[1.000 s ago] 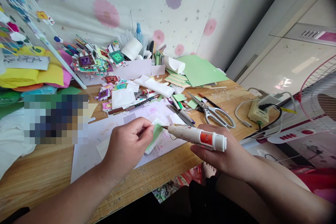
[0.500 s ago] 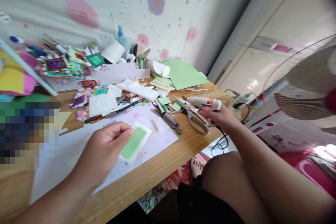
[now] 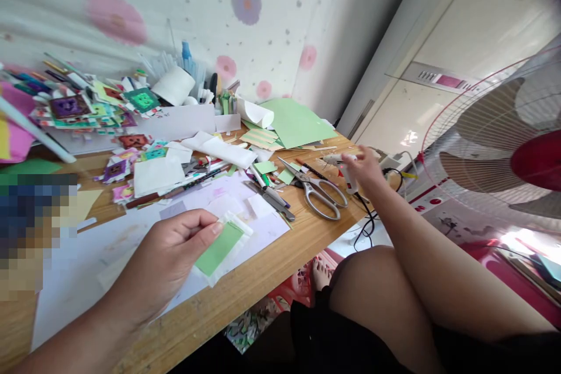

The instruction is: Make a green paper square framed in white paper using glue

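My left hand [image 3: 175, 251] pinches a small rectangle between thumb and fingers: a green paper piece [image 3: 221, 250] with a whitish, partly see-through border around it. It is held tilted above the white paper sheet [image 3: 175, 310] on the table. At the table's right end, my right hand [image 3: 366, 168] is closed on the upper part of a white hot glue gun [image 3: 349, 178], whose nozzle points left and whose red light shows. Part of the gun is hidden by the fingers. A pair of scissors [image 3: 322, 201] lies just left of the gun, blades partly apart.
Green paper sheets [image 3: 302, 123] lie at the back right. Pens, paper scraps and a utility knife [image 3: 272, 198] litter the middle. A paper box [image 3: 175, 123] with small coloured pictures stands behind. The black cord [image 3: 368, 231] hangs off the right edge, near a fan [image 3: 495, 140].
My right hand has carried the glue gun away from above the scissors, towards the table's far right, and lowered it. My left hand keeps its hold on the green-centred rectangle. The view has shifted slightly rightward.
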`<state>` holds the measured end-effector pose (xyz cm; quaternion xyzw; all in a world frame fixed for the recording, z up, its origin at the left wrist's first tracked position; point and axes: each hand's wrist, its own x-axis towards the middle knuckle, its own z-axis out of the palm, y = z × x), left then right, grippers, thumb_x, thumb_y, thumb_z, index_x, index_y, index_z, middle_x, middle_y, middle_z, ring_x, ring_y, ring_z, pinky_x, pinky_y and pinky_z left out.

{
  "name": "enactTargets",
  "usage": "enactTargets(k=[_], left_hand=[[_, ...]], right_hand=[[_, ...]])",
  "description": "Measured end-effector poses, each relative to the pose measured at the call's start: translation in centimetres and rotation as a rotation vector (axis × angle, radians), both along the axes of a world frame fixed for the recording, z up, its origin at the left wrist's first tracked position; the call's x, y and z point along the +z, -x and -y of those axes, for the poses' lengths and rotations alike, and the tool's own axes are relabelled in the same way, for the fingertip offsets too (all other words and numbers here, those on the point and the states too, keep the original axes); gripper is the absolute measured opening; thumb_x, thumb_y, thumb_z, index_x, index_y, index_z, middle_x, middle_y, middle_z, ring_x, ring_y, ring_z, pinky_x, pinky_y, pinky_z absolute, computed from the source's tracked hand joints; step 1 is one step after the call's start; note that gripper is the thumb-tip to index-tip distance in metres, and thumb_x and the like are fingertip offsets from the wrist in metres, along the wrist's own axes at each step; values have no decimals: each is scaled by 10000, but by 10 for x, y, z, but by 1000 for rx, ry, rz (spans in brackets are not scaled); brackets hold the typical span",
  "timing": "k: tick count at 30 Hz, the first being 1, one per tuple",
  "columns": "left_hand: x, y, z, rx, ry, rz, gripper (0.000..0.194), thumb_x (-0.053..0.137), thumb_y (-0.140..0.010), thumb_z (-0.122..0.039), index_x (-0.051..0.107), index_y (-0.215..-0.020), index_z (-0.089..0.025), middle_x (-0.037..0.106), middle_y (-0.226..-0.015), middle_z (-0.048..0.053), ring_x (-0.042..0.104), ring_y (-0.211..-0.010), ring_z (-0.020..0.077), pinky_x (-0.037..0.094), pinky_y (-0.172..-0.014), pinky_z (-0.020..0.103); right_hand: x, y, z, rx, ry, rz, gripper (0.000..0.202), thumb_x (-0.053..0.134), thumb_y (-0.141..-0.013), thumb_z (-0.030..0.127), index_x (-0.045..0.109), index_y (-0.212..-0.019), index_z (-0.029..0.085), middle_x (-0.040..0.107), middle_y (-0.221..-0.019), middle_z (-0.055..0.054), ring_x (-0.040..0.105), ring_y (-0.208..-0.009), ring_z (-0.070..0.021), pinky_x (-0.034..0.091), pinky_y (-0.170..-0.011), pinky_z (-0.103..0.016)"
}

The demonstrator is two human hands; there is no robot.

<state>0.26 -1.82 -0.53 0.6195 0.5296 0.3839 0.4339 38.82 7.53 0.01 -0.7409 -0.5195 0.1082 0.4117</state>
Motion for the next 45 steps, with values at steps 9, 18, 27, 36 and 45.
enactTargets(k=[9,18,27,36,45], left_hand=[[7,-3,9,-180,90,57,249,592,-809,-401,640,-666,-203,536,-592,-43,446,-544,100,365,-489,187],[7,-4,9,-279,89,24,270,551,-842,-400,595,-666,-200,429,-578,-44,372,-521,103,304,-472,214],[9,-7,9,-242,16,-77,257,544,-821,-370,586,-637,-195,441,-557,-50,366,-511,100,292,-461,206],[12,-9,11,-222,8,-190,260,507,-811,-350,539,-615,-181,379,-521,-66,327,-481,85,251,-436,195],[9,-9,9,-196,-5,-191,276,512,-809,-369,541,-610,-179,399,-519,-59,342,-483,88,259,-434,194]], right_hand=[[23,148,79,842,157,-546,197,622,-803,382,602,-837,189,597,-722,-2,552,-635,-122,473,-631,-287],[10,191,89,941,543,-1144,321,787,-663,405,595,-695,151,525,-583,63,461,-505,-49,379,-496,-191],[7,192,91,986,442,-1041,285,757,-718,378,595,-708,143,490,-546,69,421,-498,-54,330,-503,-205],[10,192,90,985,248,-455,130,625,-796,260,602,-734,149,536,-641,31,437,-587,-79,346,-545,-213],[11,194,88,962,236,-349,88,615,-767,214,597,-708,152,550,-625,25,462,-578,-85,374,-549,-216]])
